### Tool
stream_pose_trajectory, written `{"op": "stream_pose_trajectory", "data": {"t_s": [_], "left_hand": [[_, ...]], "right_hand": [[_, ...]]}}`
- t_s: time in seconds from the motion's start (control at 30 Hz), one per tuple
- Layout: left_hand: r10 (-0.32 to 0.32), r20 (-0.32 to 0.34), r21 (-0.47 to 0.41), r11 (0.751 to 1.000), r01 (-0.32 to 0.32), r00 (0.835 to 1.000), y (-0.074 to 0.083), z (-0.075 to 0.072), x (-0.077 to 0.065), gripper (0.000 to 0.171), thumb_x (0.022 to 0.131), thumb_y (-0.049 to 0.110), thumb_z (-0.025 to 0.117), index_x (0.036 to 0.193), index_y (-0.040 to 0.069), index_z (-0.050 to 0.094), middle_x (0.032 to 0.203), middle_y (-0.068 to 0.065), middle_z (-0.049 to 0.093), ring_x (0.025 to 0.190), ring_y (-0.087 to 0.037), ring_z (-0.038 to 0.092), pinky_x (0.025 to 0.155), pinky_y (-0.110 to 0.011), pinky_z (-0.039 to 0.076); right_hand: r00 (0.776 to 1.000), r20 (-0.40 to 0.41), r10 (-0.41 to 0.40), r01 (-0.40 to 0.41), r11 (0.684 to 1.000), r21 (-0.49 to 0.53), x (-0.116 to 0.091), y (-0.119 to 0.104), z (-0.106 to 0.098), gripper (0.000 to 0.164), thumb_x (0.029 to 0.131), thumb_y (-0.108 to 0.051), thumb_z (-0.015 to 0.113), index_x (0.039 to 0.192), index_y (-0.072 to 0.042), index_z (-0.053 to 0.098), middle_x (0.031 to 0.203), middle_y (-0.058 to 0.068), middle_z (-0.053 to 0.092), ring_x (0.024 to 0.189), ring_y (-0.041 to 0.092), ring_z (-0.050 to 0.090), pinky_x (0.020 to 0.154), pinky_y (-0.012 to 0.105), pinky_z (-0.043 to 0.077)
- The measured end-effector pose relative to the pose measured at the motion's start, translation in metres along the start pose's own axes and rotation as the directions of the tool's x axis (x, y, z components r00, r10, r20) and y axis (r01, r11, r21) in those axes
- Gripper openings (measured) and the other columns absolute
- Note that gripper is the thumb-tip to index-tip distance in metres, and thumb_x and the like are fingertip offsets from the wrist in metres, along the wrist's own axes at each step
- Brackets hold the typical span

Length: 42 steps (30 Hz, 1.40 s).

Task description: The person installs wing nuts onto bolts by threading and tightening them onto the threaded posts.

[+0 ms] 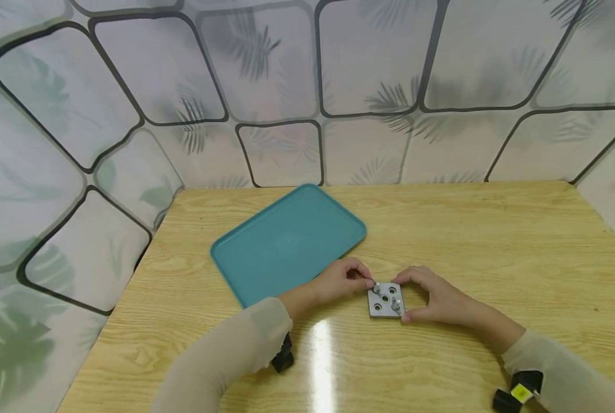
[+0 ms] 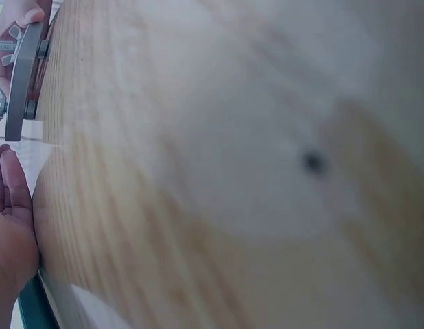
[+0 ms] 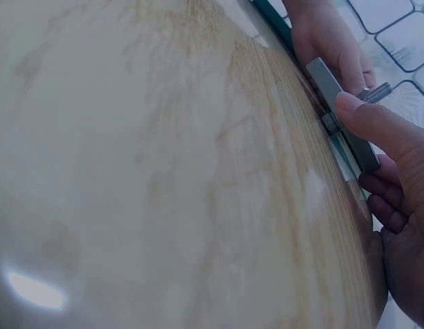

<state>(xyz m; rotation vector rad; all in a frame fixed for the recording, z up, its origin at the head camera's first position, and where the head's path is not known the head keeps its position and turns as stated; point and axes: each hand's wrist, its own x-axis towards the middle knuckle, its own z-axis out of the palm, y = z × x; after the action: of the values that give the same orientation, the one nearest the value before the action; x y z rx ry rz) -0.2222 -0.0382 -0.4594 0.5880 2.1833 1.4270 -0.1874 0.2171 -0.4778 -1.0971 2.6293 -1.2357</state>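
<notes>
A square grey metal plate (image 1: 385,310) with several round holes is held just in front of me, slightly right of centre. Two bolts stand up through it; one has a wing nut (image 1: 396,304) near the right side, the other a wing nut (image 1: 377,288) at the far left corner. My left hand (image 1: 341,279) pinches that far left wing nut between thumb and fingers. Gripping the plate's right side is my right hand (image 1: 439,298), thumb at the near corner, fingers at the far one. In the left wrist view, bolt heads (image 2: 31,110) show beneath the plate (image 2: 23,89).
A teal tray (image 1: 287,241) lies at an angle on the wooden table (image 1: 493,241), beyond my left forearm. A patterned curtain-like backdrop (image 1: 369,149) rises behind the table and along its left. Black wrist cameras (image 1: 283,355) hang under the sleeves.
</notes>
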Motion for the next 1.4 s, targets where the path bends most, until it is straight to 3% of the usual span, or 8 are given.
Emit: {"op": "stream_pose_trajectory", "data": {"t_s": [0.23, 0.37, 0.57, 0.73, 1.03, 1.4], "left_hand": [[0.072, 0.047, 0.001, 0.997, -0.072, 0.996, -0.0021, -0.0018, -0.0005, 0.017, 0.090, 0.019, 0.066, 0.104, 0.011, 0.071, 0.100, 0.001, 0.064, 0.086, -0.004, 0.053, 0.074, -0.020, 0.042], [0.095, 0.074, 0.012, 0.995, -0.097, 0.993, -0.0043, -0.0014, 0.0007, 0.021, 0.085, 0.017, 0.072, 0.105, 0.011, 0.072, 0.097, 0.001, 0.063, 0.084, -0.004, 0.054, 0.073, -0.019, 0.044], [0.092, 0.072, 0.017, 0.995, -0.094, 0.993, -0.0038, -0.0005, -0.0004, 0.025, 0.080, 0.012, 0.076, 0.104, 0.009, 0.071, 0.094, 0.002, 0.062, 0.079, -0.003, 0.055, 0.070, -0.019, 0.046], [0.071, 0.043, 0.007, 0.997, -0.071, 0.997, -0.0031, -0.0011, -0.0012, 0.020, 0.081, 0.014, 0.076, 0.101, 0.012, 0.071, 0.089, 0.003, 0.061, 0.076, -0.005, 0.055, 0.068, -0.019, 0.045], [0.020, -0.023, -0.036, 0.999, -0.021, 1.000, -0.0045, -0.0010, 0.0012, 0.010, 0.085, 0.014, 0.072, 0.090, 0.006, 0.069, 0.085, 0.001, 0.064, 0.073, -0.005, 0.057, 0.067, -0.017, 0.046], [0.005, -0.013, -0.040, 0.999, -0.006, 1.000, -0.0024, -0.0013, 0.0004, 0.011, 0.086, 0.016, 0.070, 0.091, 0.005, 0.069, 0.084, 0.000, 0.063, 0.074, -0.006, 0.056, 0.067, -0.018, 0.045]], "right_hand": [[1.000, 0.003, -0.003, 0.003, 1.000, 0.000, -0.0005, 0.0004, -0.0003, 0.058, 0.066, -0.025, 0.087, 0.115, -0.018, 0.057, 0.117, -0.003, 0.058, 0.111, 0.006, 0.045, 0.094, 0.019, 0.032], [1.000, 0.007, 0.004, -0.004, 1.000, -0.004, -0.0009, -0.0004, -0.0004, 0.058, 0.066, -0.026, 0.087, 0.116, -0.018, 0.057, 0.118, -0.003, 0.057, 0.112, 0.006, 0.045, 0.094, 0.020, 0.033], [0.999, 0.016, 0.033, -0.033, 0.999, -0.012, -0.0012, -0.0018, -0.0009, 0.058, 0.067, -0.028, 0.086, 0.116, -0.018, 0.057, 0.118, -0.002, 0.057, 0.112, 0.006, 0.045, 0.094, 0.022, 0.035], [1.000, 0.013, 0.017, -0.017, 1.000, -0.010, -0.0011, -0.0002, -0.0009, 0.058, 0.067, -0.027, 0.086, 0.116, -0.018, 0.057, 0.118, -0.002, 0.057, 0.112, 0.007, 0.045, 0.094, 0.022, 0.034], [1.000, 0.005, 0.006, -0.006, 1.000, -0.012, 0.0003, 0.0003, -0.0015, 0.057, 0.067, -0.025, 0.087, 0.115, -0.017, 0.058, 0.117, -0.003, 0.058, 0.111, 0.007, 0.046, 0.093, 0.023, 0.035], [1.000, 0.009, 0.027, -0.027, 1.000, -0.005, 0.0008, -0.0034, -0.0018, 0.057, 0.067, -0.026, 0.087, 0.115, -0.017, 0.058, 0.116, -0.003, 0.058, 0.110, 0.006, 0.046, 0.092, 0.024, 0.035]]}}
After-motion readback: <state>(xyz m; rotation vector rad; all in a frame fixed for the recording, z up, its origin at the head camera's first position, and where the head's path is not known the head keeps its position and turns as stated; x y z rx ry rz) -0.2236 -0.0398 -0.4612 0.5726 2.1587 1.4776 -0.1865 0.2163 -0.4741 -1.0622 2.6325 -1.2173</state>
